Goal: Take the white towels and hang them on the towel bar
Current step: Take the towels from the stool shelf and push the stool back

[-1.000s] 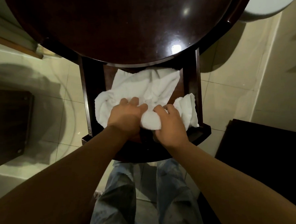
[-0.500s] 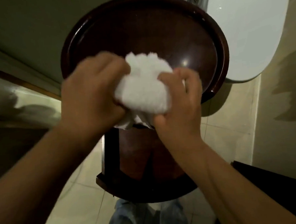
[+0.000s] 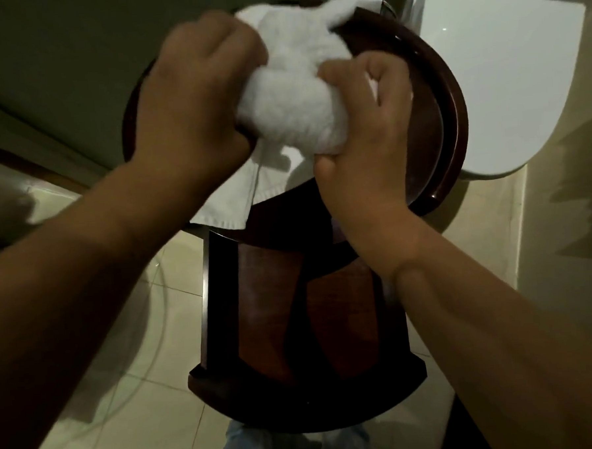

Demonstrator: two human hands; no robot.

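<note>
Both hands, left hand (image 3: 192, 102) and right hand (image 3: 368, 131), squeeze a fluffy white towel (image 3: 291, 97) above a round dark wooden table (image 3: 450, 120), mid-frame.

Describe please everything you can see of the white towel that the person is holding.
The white towel looks like soft, fluffy terry cloth, bunched into a loose ball. The left hand grips its left side, the right hand its right side, above the round dark wooden table. A flatter hemmed corner hangs down below the left hand, over the table's front edge. Its top is motion-blurred. No towel bar is visible.
</note>
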